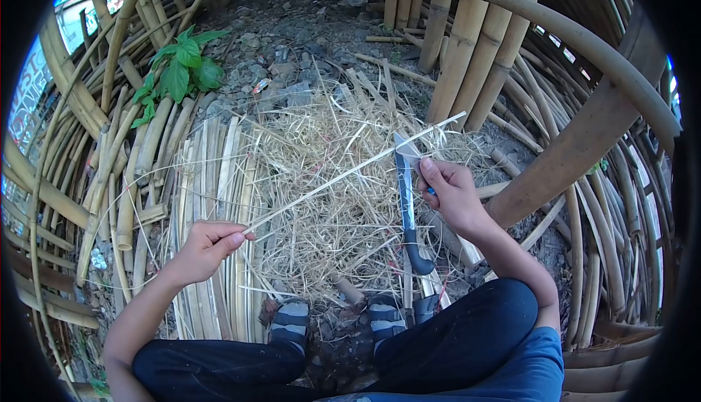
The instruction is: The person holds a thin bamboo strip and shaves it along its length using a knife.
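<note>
A thin pale bamboo strip point(337, 179) runs diagonally from lower left to upper right over a heap of shavings point(314, 146). My left hand point(214, 251) pinches its lower end between thumb and fingers. In my right hand point(449, 189) is a small knife point(409, 151) with a blue handle, mostly hidden by the fingers; its blade lies against the strip near the upper end. Below that blade, a long machete point(406, 201) with a dark curved handle lies on the shavings, its tip pointing away from me.
Split bamboo slats point(212, 285) lie side by side at the left. Upright bamboo poles point(471, 44) and a slanting thick pole point(566, 139) stand at the right. A green leafy plant point(179, 70) grows at the upper left. My sandaled feet point(292, 322) are at the heap's near edge.
</note>
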Demonstrator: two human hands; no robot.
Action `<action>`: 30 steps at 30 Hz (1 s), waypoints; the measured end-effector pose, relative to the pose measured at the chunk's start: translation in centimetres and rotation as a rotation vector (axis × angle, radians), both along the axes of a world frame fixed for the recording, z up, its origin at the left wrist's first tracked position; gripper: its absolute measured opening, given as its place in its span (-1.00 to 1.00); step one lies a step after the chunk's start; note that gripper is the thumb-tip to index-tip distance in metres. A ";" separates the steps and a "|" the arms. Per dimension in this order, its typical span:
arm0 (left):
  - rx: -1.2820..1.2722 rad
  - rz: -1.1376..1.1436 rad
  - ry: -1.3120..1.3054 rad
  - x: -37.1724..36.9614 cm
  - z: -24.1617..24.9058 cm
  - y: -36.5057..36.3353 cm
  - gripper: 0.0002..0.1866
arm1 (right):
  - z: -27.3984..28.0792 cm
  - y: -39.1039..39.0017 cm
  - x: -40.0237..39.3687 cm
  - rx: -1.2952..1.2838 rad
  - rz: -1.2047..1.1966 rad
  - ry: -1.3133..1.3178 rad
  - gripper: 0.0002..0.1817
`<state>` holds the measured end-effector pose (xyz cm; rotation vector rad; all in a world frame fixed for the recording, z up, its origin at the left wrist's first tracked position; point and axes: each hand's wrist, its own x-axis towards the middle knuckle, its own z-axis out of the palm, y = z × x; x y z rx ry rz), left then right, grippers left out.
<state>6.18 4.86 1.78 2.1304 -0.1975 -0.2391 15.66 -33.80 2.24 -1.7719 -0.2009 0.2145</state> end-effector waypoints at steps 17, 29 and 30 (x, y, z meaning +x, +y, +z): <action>0.134 -0.085 -0.622 -0.3 -1.2 -3.0 -0.84 | 0.2 -0.4 -0.1 -0.608 -0.218 -0.966 -0.65; 0.290 -0.084 -0.704 -0.4 0.2 0.2 -0.90 | 1.3 -2.4 -0.7 -0.749 -0.296 -0.877 -0.66; 0.306 -0.077 -0.681 -0.5 0.2 0.5 -0.91 | 1.1 -2.6 -0.7 -0.753 -0.312 -0.863 -0.65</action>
